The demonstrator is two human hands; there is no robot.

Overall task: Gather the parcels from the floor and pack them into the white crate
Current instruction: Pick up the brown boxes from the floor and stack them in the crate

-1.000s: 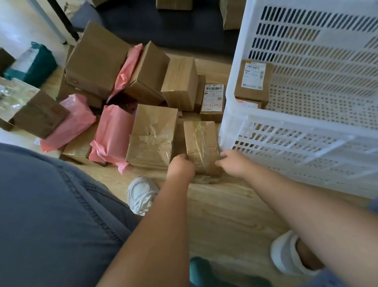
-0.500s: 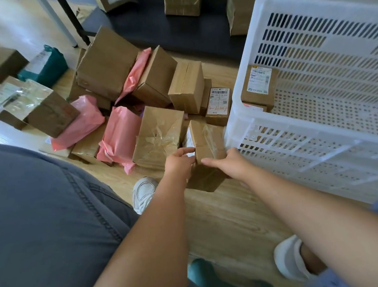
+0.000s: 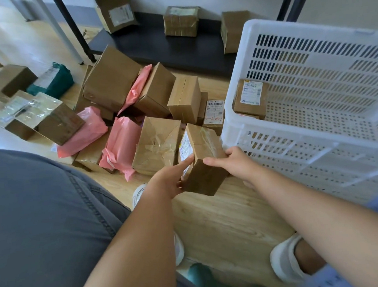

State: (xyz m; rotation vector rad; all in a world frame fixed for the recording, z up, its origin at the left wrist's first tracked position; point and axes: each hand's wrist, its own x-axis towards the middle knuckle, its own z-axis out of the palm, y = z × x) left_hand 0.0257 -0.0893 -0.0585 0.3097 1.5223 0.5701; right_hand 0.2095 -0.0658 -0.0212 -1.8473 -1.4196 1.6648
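Note:
A small taped brown parcel (image 3: 204, 160) with a white label on its left face is lifted off the wooden floor, just left of the white crate (image 3: 318, 137). My left hand (image 3: 169, 181) grips its left side and my right hand (image 3: 232, 162) grips its right side. One labelled brown parcel (image 3: 250, 97) lies inside the crate at its near left corner, on another one that is mostly hidden. A heap of brown boxes (image 3: 156, 146) and pink mailer bags (image 3: 120, 146) lies on the floor to the left.
A dark low shelf (image 3: 176, 49) at the back carries more brown boxes (image 3: 180, 19). A teal bag (image 3: 52, 80) and taped boxes (image 3: 36, 116) lie far left. My knee (image 3: 42, 222) fills the lower left, and my white shoes (image 3: 285, 260) stand on the floor below.
Both hands took hold of the small brown parcel on the floor and raised it, tilting it up beside the crate. The view also shifted back a little.

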